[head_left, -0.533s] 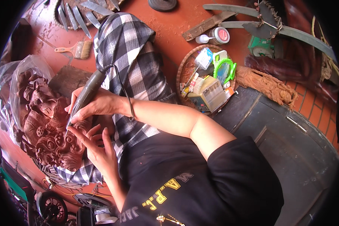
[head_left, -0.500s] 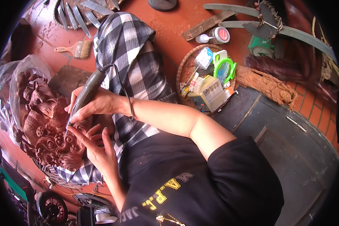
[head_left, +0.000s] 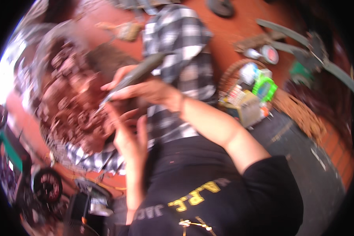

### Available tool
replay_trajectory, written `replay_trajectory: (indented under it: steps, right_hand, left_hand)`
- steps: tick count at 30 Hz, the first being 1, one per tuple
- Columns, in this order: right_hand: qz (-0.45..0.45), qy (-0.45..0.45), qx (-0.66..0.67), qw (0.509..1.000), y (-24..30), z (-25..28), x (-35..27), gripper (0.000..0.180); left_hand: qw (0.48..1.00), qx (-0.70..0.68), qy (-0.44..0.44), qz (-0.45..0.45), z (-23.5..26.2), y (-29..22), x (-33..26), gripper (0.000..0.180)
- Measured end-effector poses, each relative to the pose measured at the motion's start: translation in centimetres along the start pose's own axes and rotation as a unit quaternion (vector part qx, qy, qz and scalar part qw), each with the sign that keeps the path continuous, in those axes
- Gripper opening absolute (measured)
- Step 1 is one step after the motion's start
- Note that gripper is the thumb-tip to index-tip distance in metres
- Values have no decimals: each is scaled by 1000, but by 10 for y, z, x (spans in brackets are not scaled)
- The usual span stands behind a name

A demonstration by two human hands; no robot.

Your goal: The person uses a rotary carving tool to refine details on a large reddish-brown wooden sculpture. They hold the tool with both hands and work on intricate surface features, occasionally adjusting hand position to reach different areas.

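Observation:
A reddish-brown wood carving (head_left: 72, 98) with curls and knobbly relief rests against my plaid-covered lap at the left. In my right hand (head_left: 157, 92) is a dark, pen-shaped rotary carving tool (head_left: 137, 74), gripped like a pencil. Its thin metal tip points down at the carving's right side; blur hides whether it touches. My left hand (head_left: 128, 137) lies along the carving's right edge, fingers stretched and apart. The index fingertip reaches close to the tool's tip. Clear plastic (head_left: 29, 59) wraps behind the carving.
A brush (head_left: 129, 31) lies beyond the carving. To the right, a round wicker basket (head_left: 225, 76) holds small containers and a bright green ring-shaped item (head_left: 265, 89). Beside it lies a long carved wooden piece (head_left: 301, 114). A wheel (head_left: 47, 185) stands at lower left.
The whole view has shifted and blurred, so most of the scene sits farther right. Both hands keep nearly the same pose at the carving, tool still in the right.

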State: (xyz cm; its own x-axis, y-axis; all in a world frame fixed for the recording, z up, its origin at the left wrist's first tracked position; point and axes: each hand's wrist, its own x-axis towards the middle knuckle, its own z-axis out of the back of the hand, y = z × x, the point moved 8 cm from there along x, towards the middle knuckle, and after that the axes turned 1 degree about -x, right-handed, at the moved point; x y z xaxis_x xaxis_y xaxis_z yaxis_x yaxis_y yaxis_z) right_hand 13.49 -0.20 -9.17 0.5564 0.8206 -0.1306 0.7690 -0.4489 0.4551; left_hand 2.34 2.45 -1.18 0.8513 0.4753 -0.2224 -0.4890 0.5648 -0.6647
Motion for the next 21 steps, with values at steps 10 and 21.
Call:
replay_trajectory:
  steps: [10, 21]
  right_hand:
    - [-19, -7, -117, 993, 12, -2, -4, 18]
    - [23, 6, -159, 987, 20, 3, 0, 14]
  left_hand:
    - [999, -7, -20, -43, 2, 1, 6, 95]
    - [997, -72, 26, -12, -1, 3, 12, 91]
